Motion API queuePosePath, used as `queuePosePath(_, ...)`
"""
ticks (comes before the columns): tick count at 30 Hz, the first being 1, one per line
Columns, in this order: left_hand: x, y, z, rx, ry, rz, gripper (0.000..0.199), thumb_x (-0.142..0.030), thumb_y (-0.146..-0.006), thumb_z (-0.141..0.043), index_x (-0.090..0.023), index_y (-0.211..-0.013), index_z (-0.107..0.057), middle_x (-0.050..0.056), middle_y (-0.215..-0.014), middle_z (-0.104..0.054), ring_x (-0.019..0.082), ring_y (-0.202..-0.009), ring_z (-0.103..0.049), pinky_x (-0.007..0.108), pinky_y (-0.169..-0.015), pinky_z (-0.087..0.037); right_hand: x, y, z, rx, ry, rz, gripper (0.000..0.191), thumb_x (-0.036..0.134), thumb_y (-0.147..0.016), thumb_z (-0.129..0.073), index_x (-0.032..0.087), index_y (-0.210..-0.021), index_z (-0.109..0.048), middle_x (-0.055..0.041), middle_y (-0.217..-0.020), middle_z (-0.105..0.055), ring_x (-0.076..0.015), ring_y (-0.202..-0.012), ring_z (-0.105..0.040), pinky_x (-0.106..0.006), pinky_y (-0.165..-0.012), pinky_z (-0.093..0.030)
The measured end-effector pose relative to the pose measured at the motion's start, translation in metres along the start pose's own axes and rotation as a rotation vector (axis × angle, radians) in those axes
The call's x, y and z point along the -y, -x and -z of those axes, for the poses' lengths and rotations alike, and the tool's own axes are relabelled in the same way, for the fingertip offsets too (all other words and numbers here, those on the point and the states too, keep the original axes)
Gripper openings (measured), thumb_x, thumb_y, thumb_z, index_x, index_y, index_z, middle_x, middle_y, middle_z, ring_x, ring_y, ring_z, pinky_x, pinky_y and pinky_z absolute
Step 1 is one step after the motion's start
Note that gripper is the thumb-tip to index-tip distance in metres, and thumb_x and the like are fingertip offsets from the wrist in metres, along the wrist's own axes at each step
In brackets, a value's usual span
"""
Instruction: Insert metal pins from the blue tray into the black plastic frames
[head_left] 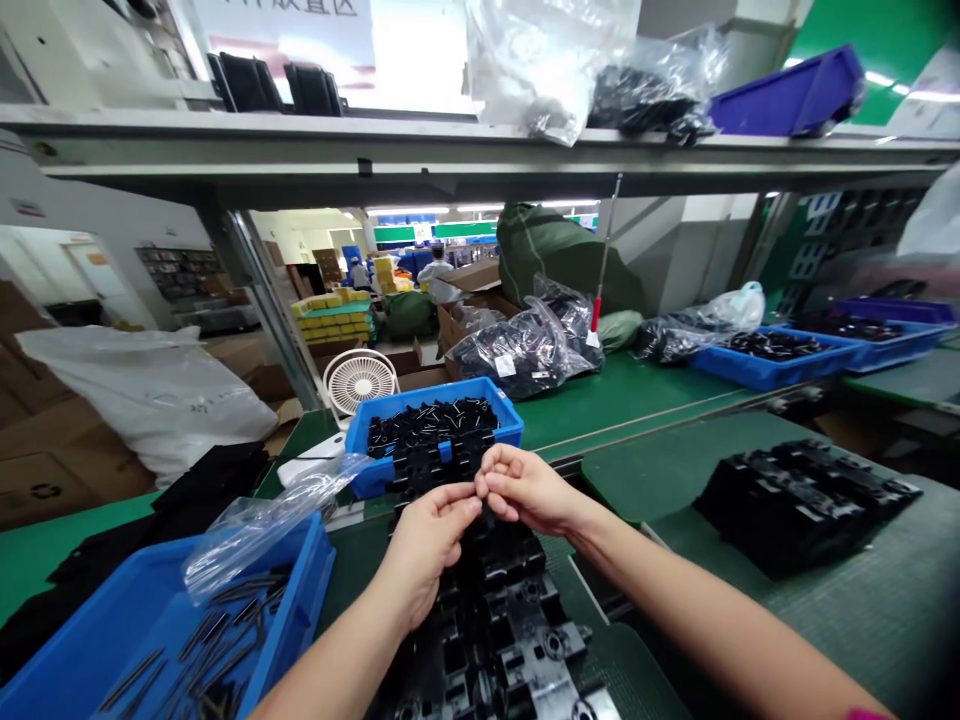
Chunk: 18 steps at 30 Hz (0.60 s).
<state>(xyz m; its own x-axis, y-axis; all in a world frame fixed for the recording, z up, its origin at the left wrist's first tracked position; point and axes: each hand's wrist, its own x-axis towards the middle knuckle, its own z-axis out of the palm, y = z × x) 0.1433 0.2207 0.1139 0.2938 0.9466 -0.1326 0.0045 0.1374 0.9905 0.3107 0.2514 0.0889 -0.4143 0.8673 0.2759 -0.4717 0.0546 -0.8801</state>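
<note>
My left hand (427,545) and my right hand (525,488) meet at the fingertips, above a row of black moulded plastic parts (517,630). Both hands are closed in a pinch. Whatever lies between the fingers is too small or too hidden to make out. Just beyond them stands a blue bin (510,412) filled with small black pins (427,420). Some of the black parts sit against its front edge and cover part of it.
At the lower left is a blue bin (319,590) with long black strips and a clear plastic bag (262,530). A block of black parts (802,500) stands right. Behind are a white fan (361,382) and bagged parts (517,350). A shelf (420,150) spans overhead.
</note>
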Motion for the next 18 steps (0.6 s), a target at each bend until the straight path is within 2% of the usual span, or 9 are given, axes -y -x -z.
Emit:
queuePosePath(7,0.008,-0.019,-0.001,-0.080,-0.038,-0.074,0.044,-0.047,-0.077,-0.064,-0.016,-0.108,-0.060,0.000,-0.081,-0.057,0.001,-0.046,-0.021,0.020,-0.042,-0.013,-0.014,-0.015,0.005,0.045,-0.089,0.058,0.026,0.027,-0.077,-0.074,0.017,-0.091,-0.054,0.0004,-0.073,-0.062,-0.0055,-0.047,-0.052,-0.014,-0.041,-0.038)
queuePosePath(11,0.007,-0.031,0.000,-0.114,-0.108,-0.116,0.050,-0.052,-0.079,-0.056,-0.015,-0.113,-0.058,-0.003,-0.070,-0.049,0.004,-0.046,-0.021,0.020,-0.041,-0.016,-0.014,-0.025,0.010,0.083,-0.061,0.113,0.027,0.031,-0.079,-0.071,0.018,-0.094,-0.053,0.0012,-0.075,-0.061,-0.0046,-0.047,-0.050,-0.015,-0.042,-0.039)
queuePosePath(13,0.004,-0.037,0.004,-0.134,-0.192,-0.144,0.052,-0.054,-0.081,-0.052,-0.013,-0.113,-0.058,-0.004,-0.066,-0.046,0.005,-0.045,-0.022,0.021,-0.041,-0.018,-0.005,-0.036,0.019,0.079,0.143,0.122,0.028,0.036,-0.085,-0.064,0.019,-0.102,-0.050,-0.0008,-0.082,-0.062,-0.0063,-0.051,-0.054,-0.017,-0.044,-0.042)
queuePosePath(15,-0.001,-0.042,0.008,-0.147,-0.321,-0.190,0.047,-0.051,-0.082,-0.052,-0.015,-0.111,-0.060,-0.001,-0.071,-0.054,0.007,-0.047,-0.032,0.022,-0.043,-0.025,0.007,-0.054,0.036,-0.008,0.528,0.098,0.028,0.037,-0.093,-0.051,0.019,-0.114,-0.046,-0.0047,-0.095,-0.064,-0.0091,-0.061,-0.060,-0.020,-0.051,-0.048)
queuePosePath(16,-0.003,-0.043,0.009,-0.142,-0.401,-0.226,0.042,-0.047,-0.082,-0.053,-0.016,-0.108,-0.063,0.001,-0.077,-0.058,0.009,-0.051,-0.041,0.024,-0.047,-0.032,0.014,-0.065,0.048,-0.072,0.724,0.074,0.028,0.034,-0.096,-0.045,0.019,-0.118,-0.045,-0.0068,-0.101,-0.063,-0.0107,-0.068,-0.062,-0.023,-0.056,-0.051)
queuePosePath(18,-0.007,-0.044,0.007,-0.078,-0.575,-0.313,0.028,-0.037,-0.082,-0.056,-0.020,-0.099,-0.068,0.004,-0.088,-0.064,0.016,-0.073,-0.055,0.029,-0.067,-0.043,0.024,-0.089,0.075,-0.176,0.976,0.018,0.026,0.028,-0.097,-0.043,0.015,-0.119,-0.047,-0.0096,-0.110,-0.061,-0.0143,-0.085,-0.063,-0.028,-0.070,-0.054)
